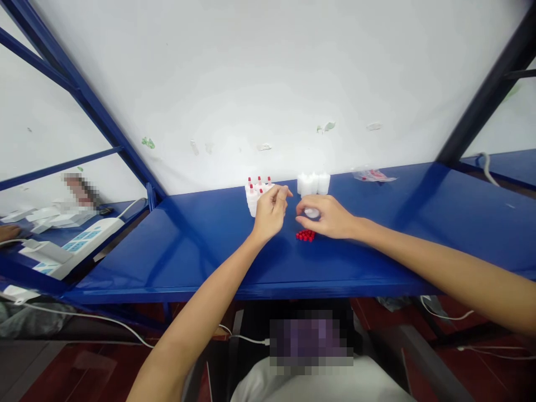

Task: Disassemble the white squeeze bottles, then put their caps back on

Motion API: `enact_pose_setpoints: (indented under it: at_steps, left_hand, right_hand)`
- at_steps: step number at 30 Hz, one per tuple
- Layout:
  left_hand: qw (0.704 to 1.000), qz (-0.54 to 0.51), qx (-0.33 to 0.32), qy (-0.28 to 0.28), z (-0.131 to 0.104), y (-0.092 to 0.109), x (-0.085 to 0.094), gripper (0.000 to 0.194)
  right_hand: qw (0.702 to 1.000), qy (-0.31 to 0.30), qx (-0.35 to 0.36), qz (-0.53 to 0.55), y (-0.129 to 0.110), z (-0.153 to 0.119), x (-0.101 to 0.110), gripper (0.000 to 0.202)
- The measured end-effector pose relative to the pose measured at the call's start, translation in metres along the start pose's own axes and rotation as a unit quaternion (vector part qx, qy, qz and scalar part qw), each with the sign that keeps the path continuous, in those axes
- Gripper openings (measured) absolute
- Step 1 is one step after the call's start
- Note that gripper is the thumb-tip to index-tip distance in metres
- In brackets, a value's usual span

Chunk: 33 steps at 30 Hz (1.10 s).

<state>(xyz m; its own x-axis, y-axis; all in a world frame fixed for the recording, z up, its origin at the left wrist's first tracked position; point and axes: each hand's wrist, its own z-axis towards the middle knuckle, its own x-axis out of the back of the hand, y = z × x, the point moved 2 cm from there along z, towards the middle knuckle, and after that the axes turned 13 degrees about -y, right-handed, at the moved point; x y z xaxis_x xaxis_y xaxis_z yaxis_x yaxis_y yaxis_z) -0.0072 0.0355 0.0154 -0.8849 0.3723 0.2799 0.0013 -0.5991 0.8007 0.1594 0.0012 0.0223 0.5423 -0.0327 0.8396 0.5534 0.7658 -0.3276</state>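
Note:
My left hand (271, 212) is closed in a pinch just in front of several white bottles with red tips (252, 202), and a small red piece shows at its fingertips. My right hand (326, 216) curls around a white bottle (311, 213), mostly hidden by the fingers. Below the right fingers, a small pile of red caps (305, 235) lies on the blue table (201, 240). Behind the right hand stand several white bottles (313, 183) without red tips, close together.
A clear plastic bag with red pieces (374, 175) lies at the back right. Blue shelf posts rise at both sides, against a white wall. At the far left are a white power strip (84, 245) and another person's hand (9, 231).

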Motion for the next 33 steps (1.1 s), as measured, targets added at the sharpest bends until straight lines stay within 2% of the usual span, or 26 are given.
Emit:
enact_pose_setpoints:
  at_steps: [5, 10, 18, 21, 24, 28, 33]
  left_hand:
    - [0.998, -0.051, 0.035, 0.014, 0.002, -0.001, -0.012, 0.037]
    - [1.0, -0.005, 0.009, 0.016, 0.0, 0.004, -0.015, 0.04]
    - [0.999, 0.02, -0.014, -0.024, -0.002, 0.009, -0.017, 0.043]
    - [0.998, 0.034, -0.026, -0.042, -0.003, 0.009, -0.015, 0.043]
    - [0.994, 0.05, -0.044, -0.092, -0.003, 0.008, -0.011, 0.04]
    - [0.98, 0.117, -0.091, -0.132, -0.005, 0.007, -0.001, 0.031]
    - [0.943, 0.267, -0.169, -0.106, -0.01, 0.011, 0.007, 0.02]
  right_hand:
    - [0.999, 0.024, -0.017, -0.043, -0.006, 0.003, -0.007, 0.021]
    - [1.0, -0.016, -0.002, -0.01, -0.007, 0.006, -0.012, 0.022]
    - [0.986, -0.03, -0.001, 0.164, -0.008, 0.005, -0.013, 0.02]
    - [0.984, -0.028, -0.006, 0.176, -0.008, 0.004, -0.011, 0.021]
    - [0.99, -0.012, -0.019, 0.141, -0.007, 0.002, -0.006, 0.022]
    - [0.994, 0.011, -0.023, 0.102, -0.003, -0.001, 0.001, 0.025]
    - [0.993, 0.02, -0.035, 0.115, 0.002, -0.002, 0.004, 0.031]
